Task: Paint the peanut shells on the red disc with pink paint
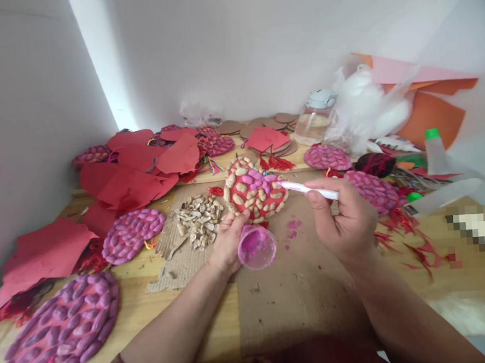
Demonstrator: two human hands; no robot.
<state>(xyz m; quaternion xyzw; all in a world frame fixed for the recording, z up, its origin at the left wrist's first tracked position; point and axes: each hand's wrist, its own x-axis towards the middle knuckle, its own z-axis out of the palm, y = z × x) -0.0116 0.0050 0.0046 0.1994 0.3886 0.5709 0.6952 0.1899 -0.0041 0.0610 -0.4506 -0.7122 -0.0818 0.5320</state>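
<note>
While the left hand (226, 242) holds up a round red disc covered in peanut shells (254, 189), pinched at its lower edge, the same hand also carries a small clear plastic cup stained with pink paint (257, 247), tipped with its mouth toward the camera. The right hand (343, 219) is closed around a white-handled paintbrush (308, 188), held like a pen. Its long axis runs nearly level, from the fingers on the right to the tip on the left, and that tip meets the disc's upper right edge, where a few shells are already purple-pink while the rest are bare tan. So the disc lies left of and slightly above the right hand's grip, and the cup sits just below the disc, nearer the left hand. A pile of loose peanut shells (199, 220) lies on corrugated cardboard (177, 262) to the left. Finished purple shell discs (133, 235) and red paper sheets (135, 171) crowd the wooden table (219, 336); pink paint spots (293, 226) mark the brown sheet beneath the hands.
</note>
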